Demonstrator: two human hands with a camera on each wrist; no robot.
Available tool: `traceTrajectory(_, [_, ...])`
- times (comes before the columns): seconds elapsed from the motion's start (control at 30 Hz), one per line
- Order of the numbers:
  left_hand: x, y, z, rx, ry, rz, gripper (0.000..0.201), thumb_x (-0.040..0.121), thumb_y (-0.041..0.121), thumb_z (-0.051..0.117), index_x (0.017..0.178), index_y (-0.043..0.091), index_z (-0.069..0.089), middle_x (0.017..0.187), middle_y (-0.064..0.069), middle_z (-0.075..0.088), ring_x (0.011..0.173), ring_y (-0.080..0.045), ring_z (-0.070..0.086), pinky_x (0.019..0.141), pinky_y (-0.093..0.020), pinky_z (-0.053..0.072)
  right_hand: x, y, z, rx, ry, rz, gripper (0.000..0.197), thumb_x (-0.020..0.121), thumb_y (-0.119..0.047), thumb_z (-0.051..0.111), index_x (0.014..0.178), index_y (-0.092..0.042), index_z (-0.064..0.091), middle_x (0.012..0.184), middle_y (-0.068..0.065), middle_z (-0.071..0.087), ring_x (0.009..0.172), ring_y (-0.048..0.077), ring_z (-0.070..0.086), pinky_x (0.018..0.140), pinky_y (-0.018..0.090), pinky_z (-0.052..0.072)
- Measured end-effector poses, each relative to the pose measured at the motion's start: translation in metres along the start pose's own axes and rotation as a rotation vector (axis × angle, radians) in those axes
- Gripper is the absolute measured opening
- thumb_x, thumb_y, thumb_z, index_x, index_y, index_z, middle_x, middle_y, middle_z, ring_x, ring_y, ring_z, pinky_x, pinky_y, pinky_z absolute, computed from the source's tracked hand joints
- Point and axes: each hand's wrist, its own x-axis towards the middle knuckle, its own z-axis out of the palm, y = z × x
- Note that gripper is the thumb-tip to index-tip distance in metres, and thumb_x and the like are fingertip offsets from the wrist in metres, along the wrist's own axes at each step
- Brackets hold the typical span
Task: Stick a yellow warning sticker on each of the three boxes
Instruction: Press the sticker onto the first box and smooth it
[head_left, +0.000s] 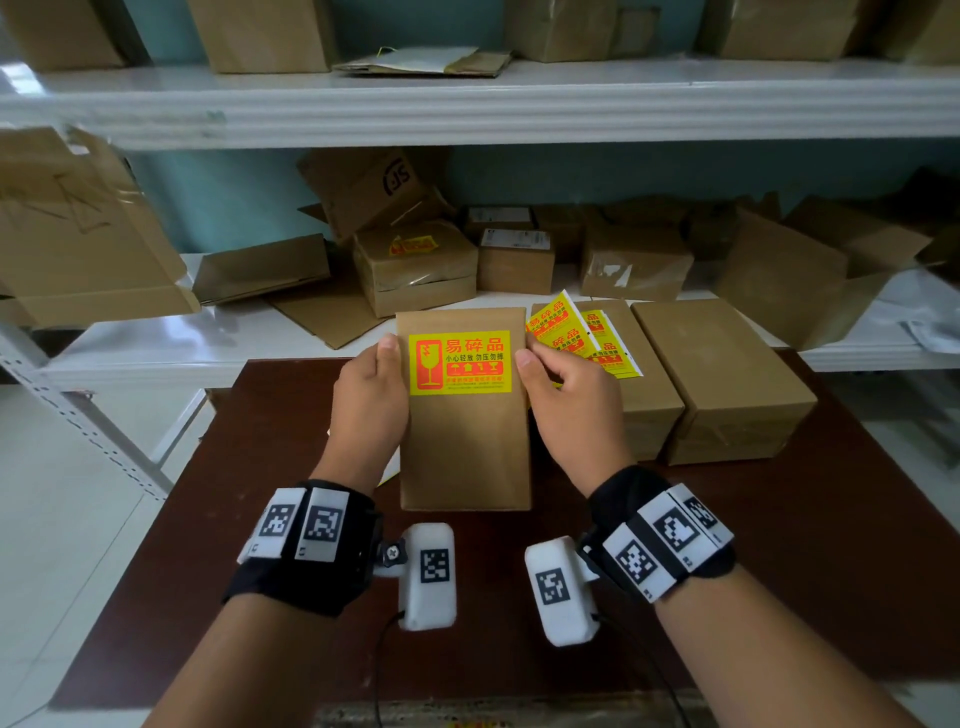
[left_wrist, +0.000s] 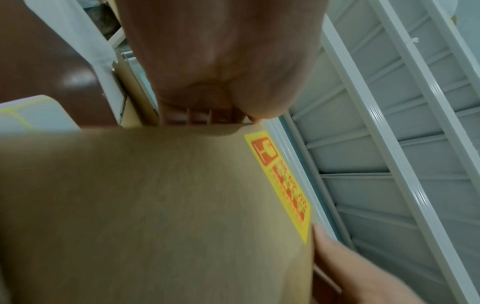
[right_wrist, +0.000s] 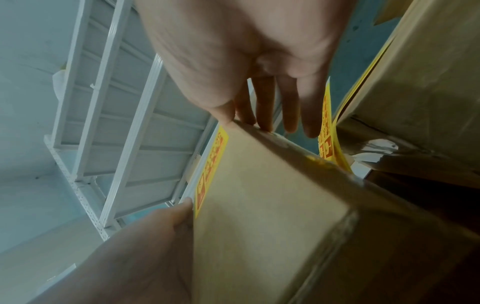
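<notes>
A brown cardboard box (head_left: 467, 447) sits between my hands over the dark table (head_left: 260, 519). A yellow warning sticker (head_left: 460, 362) lies flat on its top, near the far end. My left hand (head_left: 371, 395) grips the box's left side, thumb on the top edge. On the right side my right hand (head_left: 566, 400) holds it, thumb beside the sticker and fingers (right_wrist: 265, 107) down the box's side. The wrist views show the box (left_wrist: 155, 205) and its sticker (left_wrist: 283, 181) edge-on. Two more plain boxes (head_left: 652, 410) (head_left: 722, 364) stand to the right, with loose sticker sheets (head_left: 576, 332) on the nearer one.
White metal shelving (head_left: 467, 114) runs across behind the table, its lower shelf (head_left: 156, 353) crowded with cardboard boxes, one (head_left: 415, 265) bearing a yellow sticker. A sheet of backing paper (left_wrist: 33, 115) lies on the table left of the held box.
</notes>
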Motion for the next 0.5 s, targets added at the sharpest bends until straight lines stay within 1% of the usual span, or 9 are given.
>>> traceTrajectory(0.03, [0.000, 0.001, -0.001, -0.088, -0.036, -0.052, 0.055, 0.106, 0.048, 0.026, 0.089, 0.017, 0.069, 0.087, -0.006, 0.071, 0.087, -0.023, 0.066, 0.079, -0.040, 0.054, 0.001, 0.000, 0.000, 0.018, -0.005, 0.020, 0.033, 0.103, -0.033, 0.053, 0.129, -0.020, 0.070, 0.110, -0.003, 0.075, 0.102, 0.011, 0.066, 0.092, 0.039, 0.054])
traceTrajectory(0.07, [0.000, 0.002, -0.002, -0.153, -0.080, -0.099, 0.056, 0.105, 0.050, 0.027, 0.098, 0.019, 0.072, 0.092, -0.004, 0.074, 0.093, -0.022, 0.069, 0.084, -0.042, 0.056, 0.002, 0.001, 0.000, 0.036, -0.018, 0.039, 0.037, 0.104, -0.033, 0.052, 0.134, -0.020, 0.066, 0.115, -0.005, 0.073, 0.107, 0.008, 0.064, 0.095, 0.038, 0.053])
traceTrajectory(0.1, [-0.001, 0.004, -0.004, -0.193, -0.132, -0.114, 0.052, 0.105, 0.052, 0.030, 0.104, 0.023, 0.073, 0.096, 0.001, 0.076, 0.096, -0.017, 0.070, 0.086, -0.040, 0.056, 0.002, 0.001, 0.001, 0.048, -0.032, 0.047, 0.040, 0.104, -0.034, 0.051, 0.139, -0.019, 0.062, 0.122, -0.007, 0.070, 0.113, 0.007, 0.062, 0.099, 0.037, 0.052])
traceTrajectory(0.17, [-0.002, 0.005, -0.003, -0.167, -0.221, -0.046, 0.037, 0.099, 0.053, 0.049, 0.116, 0.028, 0.070, 0.103, 0.009, 0.076, 0.099, -0.007, 0.070, 0.091, -0.035, 0.056, 0.002, 0.002, 0.005, 0.052, -0.047, 0.027, 0.045, 0.104, -0.037, 0.051, 0.145, -0.018, 0.056, 0.130, -0.006, 0.066, 0.120, 0.008, 0.059, 0.103, 0.037, 0.050])
traceTrajectory(0.2, [-0.004, 0.006, -0.002, -0.121, -0.240, -0.008, 0.038, 0.092, 0.052, 0.061, 0.122, 0.028, 0.066, 0.106, 0.011, 0.075, 0.100, -0.004, 0.069, 0.091, -0.032, 0.055, 0.001, 0.002, 0.007, 0.041, -0.050, 0.008, 0.047, 0.103, -0.039, 0.051, 0.146, -0.019, 0.054, 0.130, -0.006, 0.065, 0.120, 0.009, 0.058, 0.103, 0.037, 0.050])
traceTrajectory(0.23, [-0.005, 0.005, -0.001, -0.064, -0.236, 0.022, 0.046, 0.086, 0.050, 0.070, 0.126, 0.028, 0.062, 0.108, 0.012, 0.073, 0.100, -0.002, 0.068, 0.089, -0.028, 0.054, -0.001, 0.002, 0.009, 0.026, -0.052, -0.011, 0.049, 0.102, -0.042, 0.051, 0.146, -0.020, 0.054, 0.128, -0.007, 0.064, 0.119, 0.008, 0.057, 0.103, 0.037, 0.050])
traceTrajectory(0.3, [-0.006, 0.003, 0.002, 0.019, -0.195, 0.070, 0.056, 0.080, 0.044, 0.078, 0.130, 0.027, 0.058, 0.110, 0.013, 0.070, 0.100, -0.001, 0.066, 0.082, -0.021, 0.051, -0.002, 0.002, 0.011, 0.002, -0.054, -0.040, 0.051, 0.098, -0.049, 0.049, 0.142, -0.024, 0.057, 0.123, -0.009, 0.064, 0.115, 0.007, 0.058, 0.099, 0.037, 0.052])
traceTrajectory(0.4, [-0.006, 0.003, 0.003, 0.039, -0.179, 0.087, 0.050, 0.087, 0.036, 0.074, 0.132, 0.022, 0.057, 0.111, 0.013, 0.068, 0.101, -0.005, 0.064, 0.078, -0.016, 0.047, -0.001, 0.004, 0.011, -0.016, -0.068, -0.050, 0.055, 0.093, -0.058, 0.047, 0.137, -0.028, 0.059, 0.118, -0.011, 0.065, 0.111, 0.005, 0.060, 0.095, 0.038, 0.054])
traceTrajectory(0.5, [-0.006, 0.002, 0.004, 0.064, -0.213, 0.106, 0.040, 0.096, 0.029, 0.063, 0.134, 0.019, 0.056, 0.113, 0.011, 0.067, 0.105, -0.008, 0.062, 0.077, -0.013, 0.043, 0.001, 0.007, 0.011, -0.029, -0.088, -0.038, 0.060, 0.090, -0.063, 0.046, 0.138, -0.030, 0.057, 0.122, -0.013, 0.065, 0.115, 0.006, 0.060, 0.098, 0.039, 0.053])
